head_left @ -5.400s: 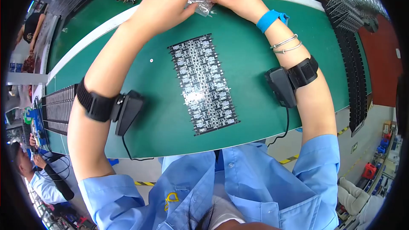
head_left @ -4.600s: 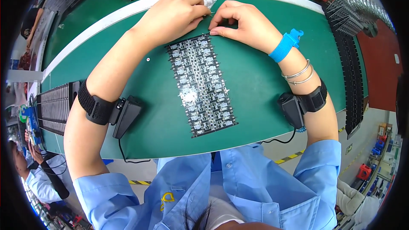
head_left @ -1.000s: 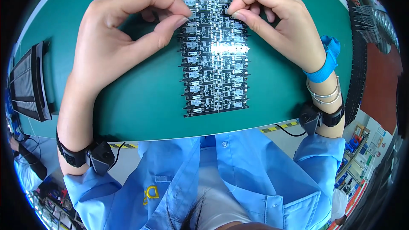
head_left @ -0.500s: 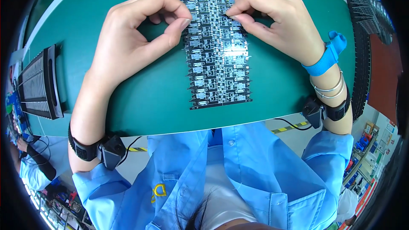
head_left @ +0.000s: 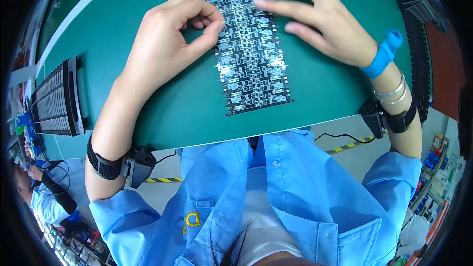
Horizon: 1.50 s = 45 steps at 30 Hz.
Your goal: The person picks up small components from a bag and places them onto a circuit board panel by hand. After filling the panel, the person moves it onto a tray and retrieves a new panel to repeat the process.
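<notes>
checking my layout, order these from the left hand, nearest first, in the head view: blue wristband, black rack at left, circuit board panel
1. Circuit board panel, right at the left hand
2. Black rack, out at the left
3. Blue wristband, farther off, to the right

"What sort of place is this?"

"An electronics workshop or factory: a sheet of circuit boards (head_left: 251, 51) lies on a green worktable (head_left: 167, 113), near a black slotted rack (head_left: 56, 99). Striped tape (head_left: 351, 145) marks the floor (head_left: 357, 160)."

"Anyone else there?"

"A co-worker (head_left: 48, 203) at the left. The right rim seems to show crowded shelves (head_left: 434, 167), though it's too small to be sure."
</notes>
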{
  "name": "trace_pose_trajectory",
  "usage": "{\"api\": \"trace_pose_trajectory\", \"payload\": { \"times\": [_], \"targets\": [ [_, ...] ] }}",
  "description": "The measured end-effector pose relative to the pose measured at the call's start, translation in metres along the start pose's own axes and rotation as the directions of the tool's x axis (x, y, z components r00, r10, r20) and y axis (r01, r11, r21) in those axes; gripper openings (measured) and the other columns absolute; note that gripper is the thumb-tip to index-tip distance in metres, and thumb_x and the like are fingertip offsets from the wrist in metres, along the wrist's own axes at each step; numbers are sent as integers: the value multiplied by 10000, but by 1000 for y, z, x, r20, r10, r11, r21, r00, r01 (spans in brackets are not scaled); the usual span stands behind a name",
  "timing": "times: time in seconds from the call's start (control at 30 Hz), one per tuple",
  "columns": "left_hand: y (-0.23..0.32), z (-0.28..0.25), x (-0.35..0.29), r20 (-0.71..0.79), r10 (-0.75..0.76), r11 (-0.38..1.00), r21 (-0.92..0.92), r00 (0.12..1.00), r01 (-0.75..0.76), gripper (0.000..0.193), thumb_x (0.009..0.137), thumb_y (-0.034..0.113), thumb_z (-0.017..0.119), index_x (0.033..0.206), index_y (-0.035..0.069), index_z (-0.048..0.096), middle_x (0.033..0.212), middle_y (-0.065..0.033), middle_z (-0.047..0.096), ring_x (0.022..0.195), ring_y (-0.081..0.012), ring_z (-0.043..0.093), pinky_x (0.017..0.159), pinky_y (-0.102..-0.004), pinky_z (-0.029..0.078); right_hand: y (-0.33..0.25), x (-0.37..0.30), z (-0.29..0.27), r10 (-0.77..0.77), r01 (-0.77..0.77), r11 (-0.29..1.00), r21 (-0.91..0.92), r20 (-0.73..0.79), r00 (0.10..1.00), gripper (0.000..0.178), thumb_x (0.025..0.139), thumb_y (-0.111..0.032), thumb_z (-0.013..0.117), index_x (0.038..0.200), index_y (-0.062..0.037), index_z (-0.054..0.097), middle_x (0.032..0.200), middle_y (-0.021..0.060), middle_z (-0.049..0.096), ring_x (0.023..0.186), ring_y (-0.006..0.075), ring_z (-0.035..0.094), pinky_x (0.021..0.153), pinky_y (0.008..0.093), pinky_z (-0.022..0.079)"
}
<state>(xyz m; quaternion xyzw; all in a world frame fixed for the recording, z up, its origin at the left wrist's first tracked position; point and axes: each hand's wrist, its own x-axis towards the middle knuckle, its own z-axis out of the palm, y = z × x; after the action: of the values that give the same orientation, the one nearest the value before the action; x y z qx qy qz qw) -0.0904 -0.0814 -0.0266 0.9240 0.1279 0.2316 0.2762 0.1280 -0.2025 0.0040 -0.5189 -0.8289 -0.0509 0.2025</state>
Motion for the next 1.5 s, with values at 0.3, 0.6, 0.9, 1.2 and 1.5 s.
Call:
{"api": "trace_pose_trajectory", "payload": {
  "times": [0.3, 0.6, 0.9, 1.2, 1.5],
  "targets": [
    [2, -1, 1, 58, -33, 998, 56, 998, 30, 59, 804, 40, 638, 851, 10, 620, 787, -69, 598, 686, -160, 601, 617, -254, 489, 76, 42, 27, 386, -387, 910, 146, 34, 922, 224, 785, -173, 674, 946, -17, 681, 834, 137, 644, 771, 256, 614, 693, 325, 493],
    [6, 0, -1, 91, -23, 996, 83, 996, 15, 65, 806, 17, 630, 866, 1, 611, 812, -80, 594, 698, -175, 604, 629, -265, 494, 84, 31, 48, 338, -316, 922, 222, -69, 939, 232, 774, -174, 683, 942, -14, 683, 814, 137, 646, 762, 271, 617, 703, 339, 496],
    [13, -3, 1, 92, -57, 994, 100, 994, 48, 65, 811, 0, 630, 872, -4, 606, 828, -77, 593, 699, -165, 594, 628, -255, 488, 73, 35, 40, 246, -238, 969, 73, -146, 958, 138, 762, -141, 654, 807, -11, 656, 786, 139, 631, 750, 296, 607, 683, 372, 494],
    [15, -4, 7, 136, -30, 989, 148, 990, 10, 63, 814, -2, 626, 870, -4, 598, 853, -78, 594, 728, -180, 597, 636, -260, 479, 69, 34, 36, 284, -290, 956, -37, -120, 951, 130, 746, -129, 633, 743, 1, 633, 747, 134, 634, 708, 300, 614, 658, 383, 501],
    [15, -3, 5, 141, 18, 982, 181, 990, -44, 70, 809, -12, 618, 873, 4, 596, 857, -83, 593, 729, -198, 593, 640, -264, 480, 71, 33, 34, 335, -330, 942, 62, -126, 934, 155, 766, -144, 638, 775, 6, 673, 763, 159, 664, 703, 287, 645, 679, 359, 524]
  ]
}}
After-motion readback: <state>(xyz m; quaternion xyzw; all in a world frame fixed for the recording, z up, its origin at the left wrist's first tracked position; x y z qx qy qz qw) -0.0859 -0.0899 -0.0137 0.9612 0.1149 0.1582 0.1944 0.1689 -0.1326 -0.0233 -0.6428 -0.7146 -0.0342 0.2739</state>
